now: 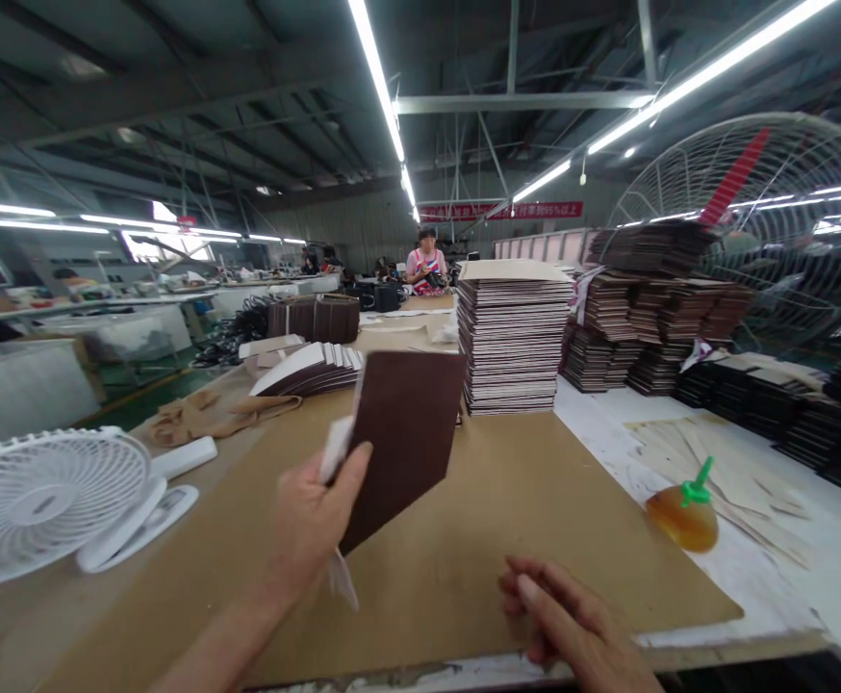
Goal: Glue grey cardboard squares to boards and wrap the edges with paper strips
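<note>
My left hand (323,510) grips a dark brown panel (410,423) by its left edge, thumb on the front face. The panel is tilted above the tan board (536,500). A crumpled white cloth or paper (337,449) is pinched in the same hand and sticks out behind the thumb and below the palm. Near the front edge of the board, my right hand (561,611) hovers with loosely bent fingers somewhat apart and nothing visible in them. Beyond the panel stands a tall stack of brown panels with pale edges (511,337).
A small white fan (52,505) lies at left. Fanned-out panels (312,371) rest behind tan scraps (211,414). At right are a bottle of amber liquid with a green tip (684,515), more stacks (651,308) and a large caged fan (767,221). A person (426,265) works farther back.
</note>
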A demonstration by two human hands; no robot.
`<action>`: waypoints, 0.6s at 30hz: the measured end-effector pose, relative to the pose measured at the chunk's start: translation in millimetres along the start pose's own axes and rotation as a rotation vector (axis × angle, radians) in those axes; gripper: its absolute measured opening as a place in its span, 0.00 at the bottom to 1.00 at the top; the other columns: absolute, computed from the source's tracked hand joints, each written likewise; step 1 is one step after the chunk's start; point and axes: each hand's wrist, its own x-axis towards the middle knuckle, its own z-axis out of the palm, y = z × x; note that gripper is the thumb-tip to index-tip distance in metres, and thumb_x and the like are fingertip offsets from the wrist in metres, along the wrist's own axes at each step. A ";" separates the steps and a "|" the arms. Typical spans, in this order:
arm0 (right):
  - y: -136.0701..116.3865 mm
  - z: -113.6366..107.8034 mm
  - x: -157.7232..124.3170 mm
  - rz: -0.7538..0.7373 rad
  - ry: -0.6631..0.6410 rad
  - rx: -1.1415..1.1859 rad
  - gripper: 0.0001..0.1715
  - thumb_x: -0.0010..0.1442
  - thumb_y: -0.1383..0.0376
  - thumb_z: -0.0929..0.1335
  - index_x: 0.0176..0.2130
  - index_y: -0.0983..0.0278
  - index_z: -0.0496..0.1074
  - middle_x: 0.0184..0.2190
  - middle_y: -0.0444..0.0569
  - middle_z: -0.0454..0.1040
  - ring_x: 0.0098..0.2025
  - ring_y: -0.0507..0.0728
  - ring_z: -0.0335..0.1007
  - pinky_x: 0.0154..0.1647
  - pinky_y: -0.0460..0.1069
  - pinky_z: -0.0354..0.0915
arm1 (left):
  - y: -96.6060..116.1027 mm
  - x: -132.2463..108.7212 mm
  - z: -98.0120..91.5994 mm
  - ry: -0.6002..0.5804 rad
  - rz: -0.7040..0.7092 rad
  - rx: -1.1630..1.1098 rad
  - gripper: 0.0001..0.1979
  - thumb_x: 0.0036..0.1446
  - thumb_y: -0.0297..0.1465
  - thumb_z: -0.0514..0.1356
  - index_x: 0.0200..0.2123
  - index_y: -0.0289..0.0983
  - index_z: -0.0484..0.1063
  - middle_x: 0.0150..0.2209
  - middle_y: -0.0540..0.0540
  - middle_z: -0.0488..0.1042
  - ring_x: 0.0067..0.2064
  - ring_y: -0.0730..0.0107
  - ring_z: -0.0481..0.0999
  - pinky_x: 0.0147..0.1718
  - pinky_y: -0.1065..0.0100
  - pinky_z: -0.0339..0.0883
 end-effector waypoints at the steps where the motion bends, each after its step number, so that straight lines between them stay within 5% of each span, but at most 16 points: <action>1: -8.4 11.0 10.1 0.006 -0.011 0.060 0.36 0.53 0.43 0.66 0.54 0.60 0.67 0.49 0.54 0.72 0.50 0.62 0.69 0.39 0.51 0.68 | 2.2 9.9 -2.2 0.099 -0.150 -0.154 0.13 0.50 0.41 0.61 0.27 0.36 0.74 0.20 0.51 0.71 0.23 0.68 0.70 0.20 0.72 0.61; 5: -43.2 60.9 49.6 -0.009 -0.099 0.350 0.38 0.55 0.48 0.69 0.58 0.59 0.59 0.57 0.56 0.65 0.55 0.60 0.65 0.50 0.55 0.65 | 2.0 27.2 5.2 0.249 -0.472 -0.728 0.16 0.44 0.43 0.65 0.29 0.37 0.69 0.15 0.58 0.62 0.14 0.78 0.58 0.12 0.76 0.51; 10: -75.4 109.9 101.3 -0.212 -0.149 0.598 0.23 0.55 0.56 0.70 0.47 0.61 0.65 0.48 0.52 0.72 0.47 0.58 0.71 0.44 0.54 0.68 | -15.4 35.7 30.3 0.239 -0.491 -0.826 0.22 0.42 0.47 0.65 0.22 0.40 0.56 0.12 0.62 0.49 0.12 0.82 0.48 0.10 0.77 0.44; 14: -97.6 111.2 169.6 -0.256 -0.057 0.543 0.16 0.57 0.62 0.68 0.46 0.61 0.65 0.43 0.47 0.74 0.41 0.55 0.72 0.40 0.51 0.70 | -29.0 61.2 47.6 0.122 -0.463 -0.761 0.23 0.44 0.50 0.63 0.24 0.40 0.56 0.15 0.62 0.48 0.14 0.83 0.48 0.12 0.77 0.43; 18: -116.9 92.0 255.0 -0.232 0.003 0.379 0.15 0.63 0.61 0.65 0.48 0.66 0.66 0.43 0.50 0.71 0.40 0.55 0.71 0.39 0.53 0.70 | -57.0 81.9 56.2 -0.025 -0.505 -0.617 0.21 0.41 0.48 0.66 0.24 0.36 0.67 0.13 0.60 0.51 0.14 0.82 0.48 0.12 0.74 0.40</action>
